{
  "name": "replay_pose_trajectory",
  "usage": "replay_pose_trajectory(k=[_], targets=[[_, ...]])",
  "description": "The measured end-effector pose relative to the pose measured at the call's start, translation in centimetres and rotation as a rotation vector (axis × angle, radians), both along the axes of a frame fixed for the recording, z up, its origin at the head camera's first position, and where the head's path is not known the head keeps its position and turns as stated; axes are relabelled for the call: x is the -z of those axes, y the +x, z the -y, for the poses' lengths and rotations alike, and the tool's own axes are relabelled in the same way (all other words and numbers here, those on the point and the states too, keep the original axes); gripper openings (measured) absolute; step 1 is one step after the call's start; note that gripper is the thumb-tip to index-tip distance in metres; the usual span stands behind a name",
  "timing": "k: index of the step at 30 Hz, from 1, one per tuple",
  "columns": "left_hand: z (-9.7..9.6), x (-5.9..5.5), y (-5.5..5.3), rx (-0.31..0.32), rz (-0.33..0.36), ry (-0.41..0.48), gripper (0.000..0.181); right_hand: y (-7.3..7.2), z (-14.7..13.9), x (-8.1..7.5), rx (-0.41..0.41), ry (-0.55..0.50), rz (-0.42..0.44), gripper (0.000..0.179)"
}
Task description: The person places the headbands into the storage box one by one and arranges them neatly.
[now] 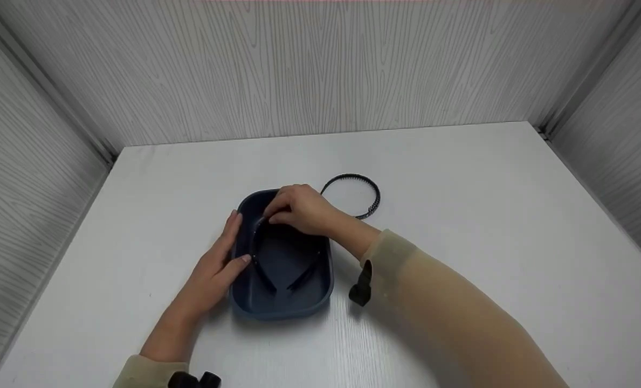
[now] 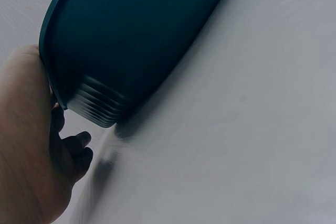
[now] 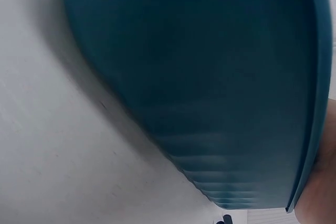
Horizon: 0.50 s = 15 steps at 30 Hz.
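A dark blue plastic basin point(image 1: 280, 313) with rounded corners stands on the white table. Inside it a dark, glossy headband point(image 1: 264, 277) lies with its two ends toward the near side. My right hand point(image 1: 303, 210) reaches over the basin's far right corner and pinches the headband's curved top between thumb and fingers. My left hand point(image 1: 215, 267) holds the basin's left rim, the thumb over the edge and the fingers along the outer wall. Ribbed lower walls of the basin show in both wrist views, where it hides most of the right hand.
A black toothed headband point(image 1: 377, 196) lies on the white table point(image 1: 476, 215) behind the basin, partly covered by the right hand and wrist. Pale wood-grain panels point(image 1: 320, 70) rise at the back and both sides.
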<state>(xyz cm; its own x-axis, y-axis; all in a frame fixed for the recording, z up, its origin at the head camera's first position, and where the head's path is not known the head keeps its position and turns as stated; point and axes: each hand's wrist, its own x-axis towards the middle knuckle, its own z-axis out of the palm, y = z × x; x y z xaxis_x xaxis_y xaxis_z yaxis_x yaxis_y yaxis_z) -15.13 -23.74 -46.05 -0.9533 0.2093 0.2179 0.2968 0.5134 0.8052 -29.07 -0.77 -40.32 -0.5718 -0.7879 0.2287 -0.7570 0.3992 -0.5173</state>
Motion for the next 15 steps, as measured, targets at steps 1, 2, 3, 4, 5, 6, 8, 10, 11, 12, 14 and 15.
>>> replay_pose_trajectory(k=[1,2,3,4,5,6,8,10,11,12,14,15], targets=[[0.0,0.02,-0.03,0.001,-0.002,0.0,0.074,0.0,0.0,-0.02,0.0,0.002,-0.002,0.018],[-0.01,0.02,-0.06,0.002,-0.004,0.001,0.074,0.0,-0.01,-0.04,0.0,0.006,-0.004,0.018],[-0.02,0.01,-0.07,0.002,-0.004,0.001,0.074,0.0,-0.02,-0.05,0.001,0.007,-0.004,0.018],[-0.02,-0.02,-0.08,0.003,-0.005,0.001,0.074,-0.01,-0.02,-0.07,0.002,0.009,-0.004,0.018],[-0.03,-0.04,-0.09,0.002,-0.006,-0.001,0.074,-0.01,-0.03,-0.08,0.002,0.012,-0.005,0.018],[-0.04,-0.05,-0.09,0.001,-0.007,-0.001,0.074,-0.02,-0.02,-0.07,0.002,0.015,-0.006,0.018],[-0.05,-0.11,-0.07,0.001,-0.008,-0.004,0.073,-0.06,0.0,-0.04,0.001,0.02,-0.008,0.019],[-0.05,-0.15,-0.04,0.001,-0.01,-0.005,0.073,-0.09,0.04,0.0,0.0,0.023,-0.011,0.019],[-0.05,-0.15,-0.03,0.001,-0.009,-0.005,0.073,-0.09,0.06,0.02,0.0,0.024,-0.01,0.019],[-0.05,-0.15,-0.02,0.001,-0.008,-0.004,0.073,-0.1,0.09,0.03,0.001,0.023,-0.009,0.019],[-0.03,-0.16,0.0,0.003,-0.007,-0.002,0.073,-0.08,0.13,0.03,0.001,0.023,-0.01,0.019],[-0.03,-0.15,0.0,0.003,-0.007,-0.002,0.073,-0.07,0.16,0.02,0.0,0.024,-0.011,0.019]])
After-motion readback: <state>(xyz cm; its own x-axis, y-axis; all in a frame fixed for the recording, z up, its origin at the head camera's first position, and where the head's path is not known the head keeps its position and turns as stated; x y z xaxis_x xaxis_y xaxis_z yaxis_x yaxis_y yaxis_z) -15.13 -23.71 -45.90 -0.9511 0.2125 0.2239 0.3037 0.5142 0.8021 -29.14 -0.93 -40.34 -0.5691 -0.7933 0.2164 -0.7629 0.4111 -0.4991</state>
